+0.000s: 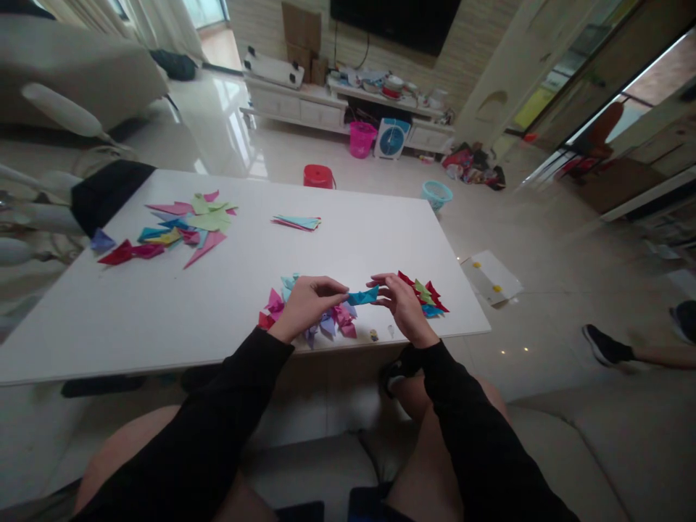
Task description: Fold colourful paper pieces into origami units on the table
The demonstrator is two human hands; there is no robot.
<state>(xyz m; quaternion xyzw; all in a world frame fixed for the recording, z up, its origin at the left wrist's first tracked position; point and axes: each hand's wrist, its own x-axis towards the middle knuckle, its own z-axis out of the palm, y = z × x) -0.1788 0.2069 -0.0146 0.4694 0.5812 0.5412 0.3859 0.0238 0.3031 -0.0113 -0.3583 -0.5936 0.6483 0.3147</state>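
A small blue folded paper boat [363, 296] is held just above the near edge of the white table. My left hand [311, 301] pinches its left end between thumb and fingertips. My right hand [401, 301] is at the boat's other end, with fingers curved and apart around the tip; whether they touch it is hard to see. Under and beside my left hand lies a pile of pink, purple and light blue folded papers [344, 319], partly hidden. Just beyond my right hand is a smaller group of red, green and blue folded papers [429, 293].
The white table [228, 312] also bears a thin stack of folded paper strips [296, 222] and a colourful paper pile [190, 225] at left. Two tiny items, one a brownish piece [373, 335], lie near the front edge. Beyond stand a red stool [318, 176] and a blue basket [437, 193].
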